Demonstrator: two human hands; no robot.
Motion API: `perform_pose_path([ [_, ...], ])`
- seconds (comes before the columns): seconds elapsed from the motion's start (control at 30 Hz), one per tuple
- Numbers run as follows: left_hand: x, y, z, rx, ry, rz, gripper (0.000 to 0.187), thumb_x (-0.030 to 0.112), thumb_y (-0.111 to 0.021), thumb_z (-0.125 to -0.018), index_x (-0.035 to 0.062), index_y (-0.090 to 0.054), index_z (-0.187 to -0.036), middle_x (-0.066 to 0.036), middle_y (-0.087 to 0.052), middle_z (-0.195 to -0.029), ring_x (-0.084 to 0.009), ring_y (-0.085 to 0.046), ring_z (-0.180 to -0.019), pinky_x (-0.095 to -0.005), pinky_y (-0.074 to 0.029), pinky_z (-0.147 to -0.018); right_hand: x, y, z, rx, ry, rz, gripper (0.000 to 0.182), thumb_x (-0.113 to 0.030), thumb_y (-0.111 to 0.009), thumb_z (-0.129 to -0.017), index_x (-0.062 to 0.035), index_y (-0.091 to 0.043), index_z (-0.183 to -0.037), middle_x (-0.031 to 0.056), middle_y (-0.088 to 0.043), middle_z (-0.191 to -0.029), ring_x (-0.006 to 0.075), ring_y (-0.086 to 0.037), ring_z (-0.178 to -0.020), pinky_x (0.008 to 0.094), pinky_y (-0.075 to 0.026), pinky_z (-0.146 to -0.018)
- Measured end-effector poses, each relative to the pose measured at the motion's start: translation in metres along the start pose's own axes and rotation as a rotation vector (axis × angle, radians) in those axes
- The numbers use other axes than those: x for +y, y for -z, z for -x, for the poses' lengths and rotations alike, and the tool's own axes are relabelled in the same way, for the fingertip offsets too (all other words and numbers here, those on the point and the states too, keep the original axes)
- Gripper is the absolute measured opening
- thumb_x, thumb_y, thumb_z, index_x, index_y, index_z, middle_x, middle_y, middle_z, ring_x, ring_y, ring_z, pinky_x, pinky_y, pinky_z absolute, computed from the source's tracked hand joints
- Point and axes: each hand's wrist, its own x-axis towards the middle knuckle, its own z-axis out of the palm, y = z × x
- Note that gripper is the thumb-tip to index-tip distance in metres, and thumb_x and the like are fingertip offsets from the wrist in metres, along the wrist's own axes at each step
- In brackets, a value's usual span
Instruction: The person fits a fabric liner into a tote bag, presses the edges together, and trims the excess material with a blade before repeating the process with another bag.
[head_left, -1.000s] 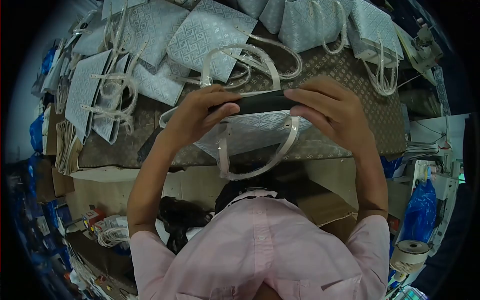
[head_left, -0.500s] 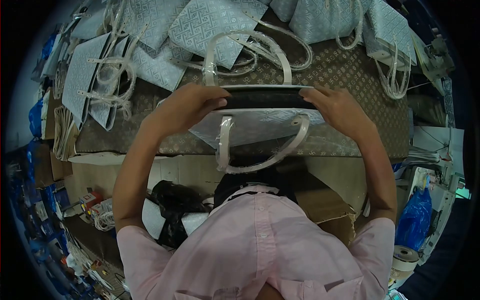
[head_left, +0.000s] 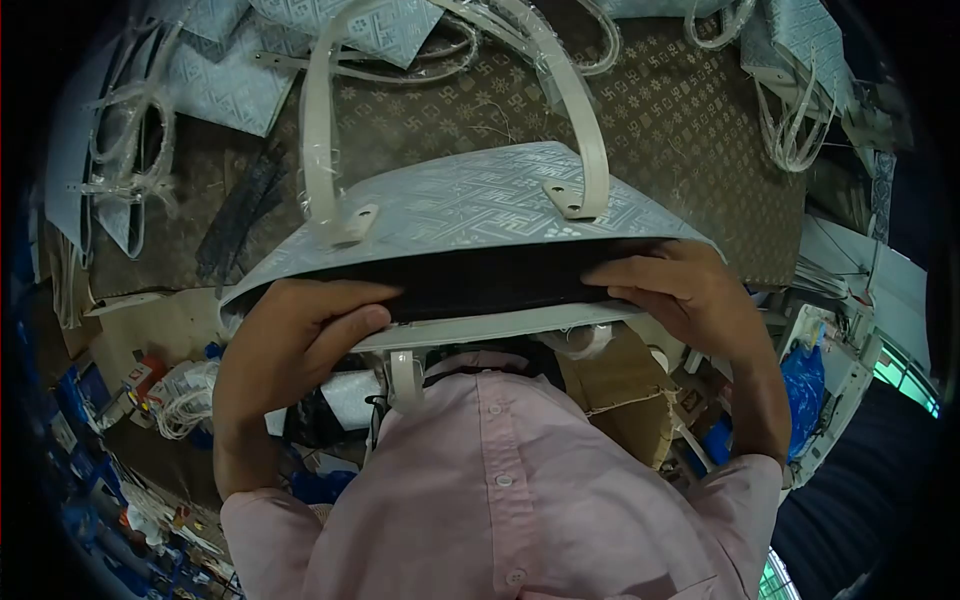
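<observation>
A silvery-white patterned handbag is held at the table's near edge, its mouth toward my body. Two pale handles show, wrapped in clear plastic; the far handle stands up over the table. Dark lining is visible inside the open mouth. My left hand grips the left end of the mouth, fingers reaching inside and thumb by the near rim. At the right end, my right hand holds the bag likewise, its fingertips in the opening.
More patterned bags with plastic-wrapped handles lie at the back and left of the brown patterned table. Dark strips lie on the table at left. A cardboard box stands below, and a blue plastic bag hangs at right.
The handbag has come closer to my body and tipped, so its far patterned side now faces up and its mouth faces me. Both hands stay at its ends. The view has shifted.
</observation>
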Motion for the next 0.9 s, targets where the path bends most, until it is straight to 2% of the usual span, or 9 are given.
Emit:
perform_pose_path([
  [0.07, 0.003, -0.005, 0.002, 0.010, 0.018, 0.028, 0.024, 0.019, -0.061, -0.086, 0.0003, -0.068, -0.100, -0.015, -0.068, -0.086, -0.0221, -0.067, -0.071, -0.0285, -0.050, -0.063, 0.001, -0.006, 0.007, -0.045, -0.197, -0.028, 0.021, -0.010, -0.065, -0.080, -0.0113, -0.066, -0.101, 0.0124, -0.066, -0.079, 0.0303, -0.064, -0.069, 0.0374, -0.050, -0.060],
  [0.1, 0.006, -0.007, 0.005, 0.011, 0.087, 0.064, 0.023, 0.017, -0.062, -0.086, 0.0003, -0.068, -0.100, -0.015, -0.068, -0.086, -0.0219, -0.067, -0.072, -0.0285, -0.050, -0.064, -0.002, -0.008, 0.009, -0.058, -0.212, -0.038, 0.021, -0.010, -0.065, -0.080, -0.0113, -0.066, -0.101, 0.0124, -0.066, -0.079, 0.0303, -0.064, -0.069, 0.0374, -0.050, -0.060],
  [0.17, 0.005, -0.013, 0.009, 0.004, 0.162, 0.100, 0.022, 0.015, -0.062, -0.085, 0.0003, -0.068, -0.100, -0.015, -0.068, -0.086, -0.0218, -0.067, -0.073, -0.0286, -0.050, -0.065, -0.011, -0.009, 0.009, -0.092, -0.328, 0.030, 0.018, -0.008, -0.067, -0.080, -0.0095, -0.070, -0.098, 0.0103, -0.069, -0.086, 0.0257, -0.067, -0.078, 0.0324, -0.053, -0.069],
  [0.27, 0.001, -0.019, 0.016, 0.044, 0.173, 0.178, 0.021, 0.013, -0.063, -0.084, 0.0005, -0.068, -0.100, -0.014, -0.069, -0.085, -0.0207, -0.067, -0.073, -0.0287, -0.050, -0.066, -0.002, -0.013, 0.021, -0.155, -0.291, 0.011, 0.021, -0.013, -0.064, -0.082, -0.0138, -0.067, -0.103, 0.0098, -0.068, -0.084, 0.0284, -0.065, -0.071, 0.0358, -0.050, -0.061],
  [0.4, 0.003, -0.020, 0.018, 0.068, 0.151, 0.233, 0.020, 0.013, -0.063, -0.084, 0.0016, -0.068, -0.101, -0.013, -0.069, -0.083, -0.0214, -0.068, -0.075, -0.0291, -0.050, -0.067, -0.002, -0.015, 0.022, -0.146, -0.309, -0.032, 0.020, -0.016, -0.064, -0.083, -0.0140, -0.067, -0.103, 0.0101, -0.068, -0.083, 0.0289, -0.065, -0.072, 0.0355, -0.051, -0.062],
  [0.63, -0.003, -0.014, 0.014, -0.009, 0.243, 0.162, 0.023, 0.019, -0.059, -0.089, 0.0035, -0.068, -0.103, -0.014, -0.069, -0.082, -0.0231, -0.067, -0.074, -0.0316, -0.050, -0.065, -0.004, -0.015, 0.015, -0.116, -0.331, -0.082, 0.016, -0.017, -0.063, -0.085, -0.0091, -0.068, -0.098, 0.0129, -0.067, -0.081, 0.0248, -0.067, -0.071, 0.0342, -0.051, -0.064],
  [0.7, 0.003, -0.006, 0.008, -0.034, 0.257, 0.043, 0.023, 0.021, -0.058, -0.089, 0.0040, -0.068, -0.102, -0.014, -0.068, -0.082, -0.0236, -0.067, -0.074, -0.0323, -0.050, -0.066, -0.005, -0.012, 0.010, -0.103, -0.342, -0.085, 0.015, -0.016, -0.063, -0.085, -0.0077, -0.068, -0.097, 0.0133, -0.067, -0.081, 0.0239, -0.067, -0.071, 0.0334, -0.051, -0.063],
  [0.77, 0.002, -0.004, 0.006, -0.055, 0.189, 0.034, 0.023, 0.021, -0.058, -0.089, 0.0049, -0.068, -0.102, -0.013, -0.068, -0.084, -0.0240, -0.067, -0.076, -0.0326, -0.050, -0.067, -0.007, -0.008, 0.007, -0.157, -0.392, -0.058, 0.014, -0.008, -0.064, -0.083, -0.0009, -0.068, -0.094, 0.0121, -0.068, -0.081, 0.0212, -0.066, -0.072, 0.0296, -0.049, -0.063],
  [0.9, -0.002, -0.004, 0.008, -0.089, 0.146, 0.020, 0.022, 0.020, -0.058, -0.088, 0.0055, -0.068, -0.101, -0.013, -0.068, -0.086, -0.0247, -0.066, -0.076, -0.0330, -0.050, -0.068, -0.008, -0.008, 0.008, -0.180, -0.411, -0.049, 0.013, -0.009, -0.064, -0.083, -0.0013, -0.068, -0.093, 0.0120, -0.068, -0.081, 0.0209, -0.066, -0.071, 0.0290, -0.049, -0.063],
])
